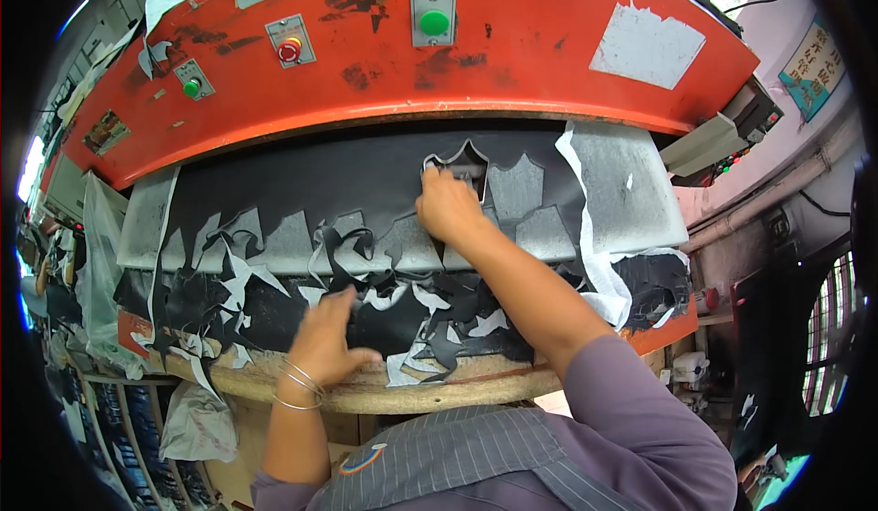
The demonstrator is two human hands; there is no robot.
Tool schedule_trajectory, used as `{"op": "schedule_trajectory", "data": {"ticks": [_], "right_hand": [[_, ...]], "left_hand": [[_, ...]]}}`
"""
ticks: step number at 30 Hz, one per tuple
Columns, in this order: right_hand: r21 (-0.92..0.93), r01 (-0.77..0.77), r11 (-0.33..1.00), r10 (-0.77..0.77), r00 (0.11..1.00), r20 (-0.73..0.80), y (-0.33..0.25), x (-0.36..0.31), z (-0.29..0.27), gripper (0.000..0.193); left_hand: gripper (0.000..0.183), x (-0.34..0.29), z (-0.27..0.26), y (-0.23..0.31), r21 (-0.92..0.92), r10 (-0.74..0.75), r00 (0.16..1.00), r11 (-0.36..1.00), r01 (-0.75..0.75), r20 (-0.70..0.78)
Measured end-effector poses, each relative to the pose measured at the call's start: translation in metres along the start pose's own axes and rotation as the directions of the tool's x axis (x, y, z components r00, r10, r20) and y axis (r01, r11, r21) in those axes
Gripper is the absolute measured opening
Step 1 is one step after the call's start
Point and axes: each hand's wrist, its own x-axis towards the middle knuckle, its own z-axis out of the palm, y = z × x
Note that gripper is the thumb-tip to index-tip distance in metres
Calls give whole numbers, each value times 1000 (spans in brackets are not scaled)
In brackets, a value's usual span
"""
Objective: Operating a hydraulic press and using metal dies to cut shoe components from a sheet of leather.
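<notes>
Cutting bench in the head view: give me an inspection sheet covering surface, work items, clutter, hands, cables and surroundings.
Surface: pale board, smudged grey, partly covered.
Work items: dark sheet with shaped openings along its near side; metal cutting die on it, beside one opening.
Clutter: black and white scraps strewn along the front edge.
Hands: right hand grips the cutting die; left hand is open by the scraps, contact unclear.
Cables: dark cable by the upper right wall.
Surroundings: red machine behind; clear plastic bag at left.
</notes>
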Motion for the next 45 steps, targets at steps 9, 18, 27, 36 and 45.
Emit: {"op": "schedule_trajectory", "data": {"ticks": [9,18,27,36,45], "right_hand": [[229,202,952,-106,922,-372,59,-15,-12,70],[60,34,998,-18,970,-242,103,-22,9,78],[40,46,998,-36,974,-222,103,-16,11,77],[33,65,997,-55,972,-229,100,-17,6,75],[214,-24,976,118,893,-435,98,-73,-11,70]], "left_hand": [[88,143,54,19,-132,50,927,985,-106,-372],[83,198,87,32,-12,48,870,998,-62,-491],[79,206,82,34,8,60,851,998,-66,-521],[79,203,79,34,22,65,845,998,-63,-531],[49,142,-6,-74,-672,-303,761,705,-225,-573]]}}
